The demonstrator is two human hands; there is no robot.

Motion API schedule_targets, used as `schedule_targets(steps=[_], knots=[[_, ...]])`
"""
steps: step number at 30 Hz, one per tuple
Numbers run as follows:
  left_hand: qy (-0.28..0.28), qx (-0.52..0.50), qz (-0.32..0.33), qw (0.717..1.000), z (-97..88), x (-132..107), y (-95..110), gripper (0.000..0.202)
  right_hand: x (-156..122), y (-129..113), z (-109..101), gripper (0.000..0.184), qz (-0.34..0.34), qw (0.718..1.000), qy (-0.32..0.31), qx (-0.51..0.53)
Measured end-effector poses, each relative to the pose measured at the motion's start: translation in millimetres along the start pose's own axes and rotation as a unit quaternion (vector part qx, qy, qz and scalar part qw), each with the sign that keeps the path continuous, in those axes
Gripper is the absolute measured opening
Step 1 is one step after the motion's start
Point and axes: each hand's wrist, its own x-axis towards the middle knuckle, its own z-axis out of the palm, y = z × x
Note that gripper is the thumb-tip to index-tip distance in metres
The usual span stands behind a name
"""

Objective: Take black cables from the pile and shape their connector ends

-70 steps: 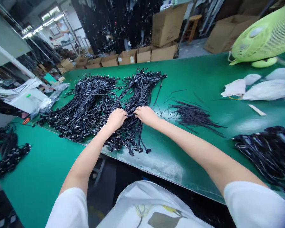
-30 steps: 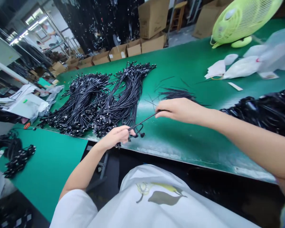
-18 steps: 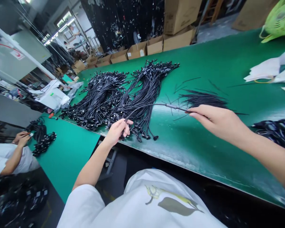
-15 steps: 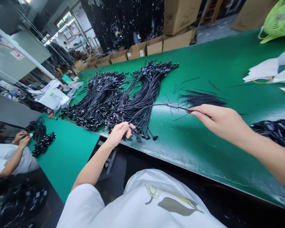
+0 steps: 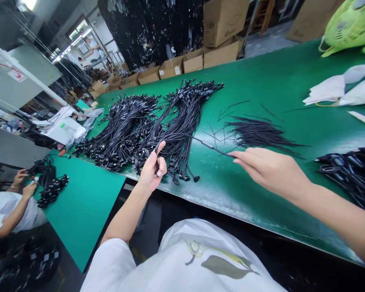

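Note:
A black cable (image 5: 207, 144) with a greyish sleeve along it stretches between my two hands, bowed upward on its left part. My left hand (image 5: 152, 168) is closed round its left end, at the table's front edge, with the thumb pointing up. My right hand (image 5: 258, 164) pinches the other end between thumb and fingers. Behind the cable lie two big heaps of black cables with small connectors, a left heap (image 5: 126, 121) and a right heap (image 5: 187, 109). Thin black strips (image 5: 255, 133) lie in a loose pile just beyond my right hand.
Another bundle of black cables (image 5: 351, 172) lies at the right. White wrappings (image 5: 328, 90) and a yellow-green bag (image 5: 346, 26) are farther back on the green table (image 5: 273, 77). Cardboard boxes (image 5: 172, 67) line its far edge. A co-worker's hands (image 5: 29, 188) handle cables at the left table.
My left hand has turned, its thumb now raised. My right hand has moved a little left and down, and the cable now slopes down toward it. The view has shifted slightly.

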Motion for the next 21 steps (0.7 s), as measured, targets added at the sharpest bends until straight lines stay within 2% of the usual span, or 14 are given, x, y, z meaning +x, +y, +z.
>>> schedule_targets(steps=[3,7,9,12,14,15,17,18,19,20,21], knots=[[-0.012,-0.028,-0.030,0.999,1.2,6.3,-2.5,0.037,-2.4,-8.7,-2.4,0.025,-0.035,0.999,-0.014,-0.025],[-0.002,-0.071,-0.018,0.997,0.9,10.9,1.0,0.026,-7.4,-9.7,-0.9,0.026,-0.033,0.999,-0.030,-0.020],[0.017,-0.061,-0.014,0.998,2.0,13.4,-1.8,0.022,-9.6,-13.8,1.2,0.028,-0.037,0.998,-0.056,-0.010],[0.020,0.046,0.001,0.999,9.4,14.7,-17.1,0.025,-7.0,-30.3,2.6,0.030,-0.057,0.986,-0.149,0.048],[-0.023,0.176,0.032,0.984,17.2,10.8,-31.6,0.032,1.2,-43.2,1.4,0.029,-0.064,0.968,-0.214,0.112],[-0.057,0.248,0.044,0.966,21.0,7.5,-38.3,0.033,7.1,-48.1,0.5,0.028,-0.058,0.961,-0.229,0.146],[-0.134,0.366,0.040,0.920,26.7,-0.3,-48.2,0.033,20.5,-52.4,-0.3,0.029,-0.018,0.950,-0.217,0.222],[-0.162,0.401,0.027,0.901,28.3,-3.7,-51.3,0.032,26.7,-52.2,0.7,0.029,0.018,0.947,-0.187,0.261],[-0.179,0.414,0.009,0.892,29.3,-6.2,-53.4,0.030,31.8,-50.9,3.0,0.028,0.063,0.942,-0.144,0.298],[-0.186,0.401,-0.006,0.897,29.9,-7.7,-54.8,0.030,35.3,-49.5,6.9,0.027,0.109,0.933,-0.090,0.330],[-0.182,0.364,-0.017,0.913,30.5,-8.0,-56.0,0.030,36.9,-48.6,12.4,0.029,0.154,0.920,-0.034,0.359]])
